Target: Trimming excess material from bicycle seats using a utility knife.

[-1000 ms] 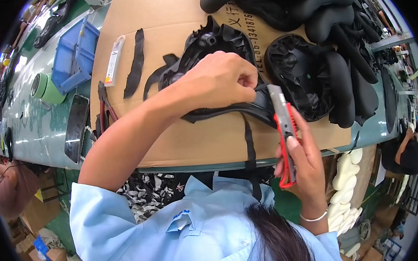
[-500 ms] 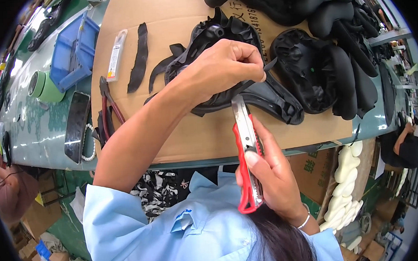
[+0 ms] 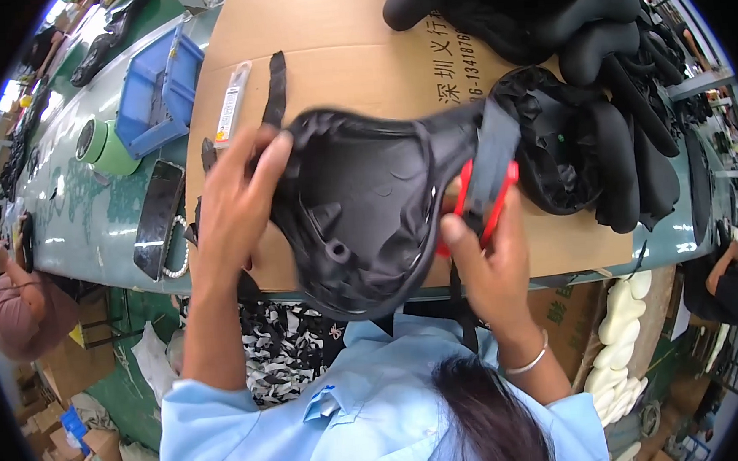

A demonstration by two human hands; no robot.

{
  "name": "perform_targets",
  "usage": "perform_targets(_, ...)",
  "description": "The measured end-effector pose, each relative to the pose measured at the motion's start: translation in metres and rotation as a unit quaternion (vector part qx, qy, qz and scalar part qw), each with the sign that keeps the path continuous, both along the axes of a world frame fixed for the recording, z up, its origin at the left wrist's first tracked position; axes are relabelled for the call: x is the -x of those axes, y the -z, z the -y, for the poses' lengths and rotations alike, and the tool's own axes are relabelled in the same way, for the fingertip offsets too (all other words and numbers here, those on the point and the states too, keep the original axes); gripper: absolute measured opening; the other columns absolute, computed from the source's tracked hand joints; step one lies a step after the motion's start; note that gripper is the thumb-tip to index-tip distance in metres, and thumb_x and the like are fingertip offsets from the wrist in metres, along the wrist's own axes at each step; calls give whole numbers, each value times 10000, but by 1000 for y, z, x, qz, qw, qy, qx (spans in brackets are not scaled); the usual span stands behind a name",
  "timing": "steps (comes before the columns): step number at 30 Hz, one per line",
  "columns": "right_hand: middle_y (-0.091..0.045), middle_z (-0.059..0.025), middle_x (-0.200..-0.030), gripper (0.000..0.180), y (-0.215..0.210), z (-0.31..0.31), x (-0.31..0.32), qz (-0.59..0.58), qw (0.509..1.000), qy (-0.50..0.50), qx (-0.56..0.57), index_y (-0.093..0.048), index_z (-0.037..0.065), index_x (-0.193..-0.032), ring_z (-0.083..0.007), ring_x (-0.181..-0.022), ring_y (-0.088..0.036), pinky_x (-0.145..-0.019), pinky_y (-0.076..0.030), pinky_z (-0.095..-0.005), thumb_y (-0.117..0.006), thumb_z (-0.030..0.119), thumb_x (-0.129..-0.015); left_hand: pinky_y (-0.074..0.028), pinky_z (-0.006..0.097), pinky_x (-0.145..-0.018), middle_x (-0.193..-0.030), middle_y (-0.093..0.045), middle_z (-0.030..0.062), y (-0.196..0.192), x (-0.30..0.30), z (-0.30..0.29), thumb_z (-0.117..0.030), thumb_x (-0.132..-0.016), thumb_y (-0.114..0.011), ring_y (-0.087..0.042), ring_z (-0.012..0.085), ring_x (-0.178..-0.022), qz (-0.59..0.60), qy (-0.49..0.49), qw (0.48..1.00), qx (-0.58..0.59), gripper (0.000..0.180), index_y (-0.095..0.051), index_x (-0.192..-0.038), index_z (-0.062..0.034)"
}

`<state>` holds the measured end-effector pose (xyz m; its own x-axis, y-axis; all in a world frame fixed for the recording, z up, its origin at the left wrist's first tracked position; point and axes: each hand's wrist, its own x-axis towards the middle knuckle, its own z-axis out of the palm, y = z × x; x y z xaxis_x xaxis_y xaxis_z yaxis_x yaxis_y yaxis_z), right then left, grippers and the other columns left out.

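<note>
Holding: both hands keep a black bicycle saddle [image 3: 368, 222] upside down, just above a cardboard sheet [image 3: 334, 72] on the bench.
Left hand [image 3: 237, 209]: grips the saddle's wide rear edge, fingers spread over the rim.
Right hand [image 3: 489, 261]: clasps a red utility knife [image 3: 487, 191] against the saddle's narrow nose.
Nearby: a pile of saddles [image 3: 579, 65], a blue bin [image 3: 153, 91], a phone [image 3: 159, 218].
Risk: the knife sits close to the fingers; a slip off the curved shell could likely cut skin or the cover.

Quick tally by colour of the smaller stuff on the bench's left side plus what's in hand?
Black: 3, saddle held by left hand, phone, strip
Blue: 1, bin
Green: 1, tape roll
Red: 1, cutter in right hand
Total: 6
</note>
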<state>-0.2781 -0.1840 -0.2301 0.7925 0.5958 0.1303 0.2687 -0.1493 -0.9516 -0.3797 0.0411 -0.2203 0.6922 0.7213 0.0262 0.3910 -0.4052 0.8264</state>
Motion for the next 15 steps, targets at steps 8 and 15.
perform_targets(8,-569,5,-914,317,-5,-8,-75,-124,982,-97,106,-542,12,-1142,-48,-811,-519,-715,-425,-205,-639,199,-906,-417,332,-622,-770,-509,94,-21,12,65,-216,-811,-734,-503,244,-703,81,-20,962,-259,281,-588,-695,-6)
perform_targets(15,-596,-13,-825,364,-18,15,-62,-134,980,-71,126,-515,19,-1259,-66,-602,-508,-562,-426,-218,-572,174,-935,-414,395,-711,-700,-592,121,14,-67,85,-287,-879,-625,-592,294,-725,-36,118,970,-208,307,-590,-722,-25)
